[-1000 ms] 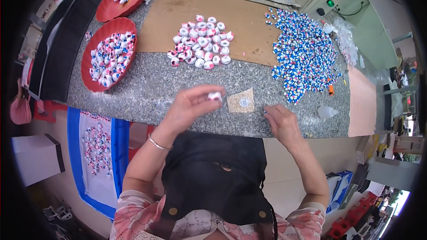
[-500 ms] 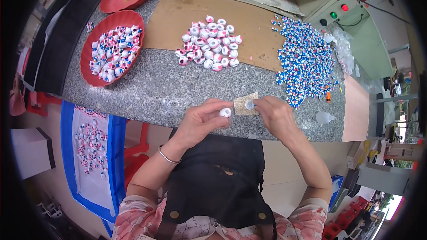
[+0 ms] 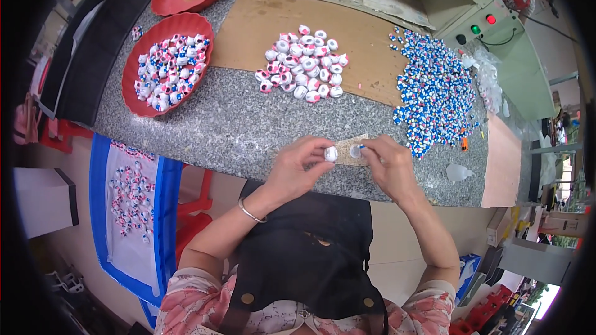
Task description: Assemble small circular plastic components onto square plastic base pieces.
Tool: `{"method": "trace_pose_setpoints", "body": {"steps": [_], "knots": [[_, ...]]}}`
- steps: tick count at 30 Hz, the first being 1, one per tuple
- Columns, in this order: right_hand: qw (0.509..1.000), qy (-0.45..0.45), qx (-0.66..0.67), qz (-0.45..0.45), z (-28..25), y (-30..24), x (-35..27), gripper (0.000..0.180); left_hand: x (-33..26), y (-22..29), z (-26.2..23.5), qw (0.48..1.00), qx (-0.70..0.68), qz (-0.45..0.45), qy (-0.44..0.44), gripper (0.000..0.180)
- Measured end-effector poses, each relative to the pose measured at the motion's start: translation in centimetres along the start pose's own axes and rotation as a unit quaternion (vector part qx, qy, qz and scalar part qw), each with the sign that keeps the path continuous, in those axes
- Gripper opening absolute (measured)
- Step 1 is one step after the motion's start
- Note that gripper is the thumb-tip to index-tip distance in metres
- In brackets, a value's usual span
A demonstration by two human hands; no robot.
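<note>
small round glossy white bead [image 3: 331,154] in left hand [image 3: 297,170] fingertips

At the near edge of the speckled stone counter [image 3: 236,130], the left hand [image 3: 297,167] pinches a small white-and-pink piece [image 3: 331,154] and the right hand [image 3: 388,164] a tiny blue piece [image 3: 362,147], close together. Beyond lie a white-pink pile [image 3: 304,65], a blue heap [image 3: 434,96] and a filled red tray [image 3: 166,65].

There is just one camera, worn on the person's head. It looks almost straight down at the near edge of the grey speckled stone tabletop [image 3: 205,130], quite close above it. The round picture bends the straight tabletop edges near its rim.
</note>
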State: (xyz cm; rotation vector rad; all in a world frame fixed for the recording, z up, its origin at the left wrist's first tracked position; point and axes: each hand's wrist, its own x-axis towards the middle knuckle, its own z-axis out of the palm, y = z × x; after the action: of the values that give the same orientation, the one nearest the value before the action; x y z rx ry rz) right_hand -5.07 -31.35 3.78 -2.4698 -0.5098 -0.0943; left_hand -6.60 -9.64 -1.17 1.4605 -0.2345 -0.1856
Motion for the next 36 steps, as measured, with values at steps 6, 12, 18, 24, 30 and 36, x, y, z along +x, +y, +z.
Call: {"method": "trace_pose_setpoints", "body": {"steps": [6,12,18,24,30,36], "knots": [[0.86,-0.009,0.427,0.278,0.1,-0.8,-1.7,0.011,0.7,-1.1,1.6,0.986,0.099,0.131,-0.006,0.033],[0.954,-0.048,0.267,0.128,-1.8,-2.3,-2.4,0.013,1.1,0.4,0.8,0.985,-0.011,0.058,-0.162,0.031],[0.976,-0.022,0.217,0.023,-2.0,-3.2,-2.4,0.009,1.3,1.5,0.4,0.955,-0.136,-0.097,-0.244,0.029],[0.985,-0.024,0.168,0.042,0.1,-2.3,-3.4,0.014,1.0,0.2,0.2,0.951,-0.078,-0.176,-0.242,0.032],[0.985,0.029,0.165,0.036,0.5,0.2,-3.5,0.02,1.0,1.9,-3.8,0.983,-0.003,-0.094,-0.16,0.027],[0.989,0.079,-0.119,0.049,-4.0,8.0,-4.7,0.017,0.7,6.5,-14.8,0.817,0.493,0.207,0.218,0.031]]}}
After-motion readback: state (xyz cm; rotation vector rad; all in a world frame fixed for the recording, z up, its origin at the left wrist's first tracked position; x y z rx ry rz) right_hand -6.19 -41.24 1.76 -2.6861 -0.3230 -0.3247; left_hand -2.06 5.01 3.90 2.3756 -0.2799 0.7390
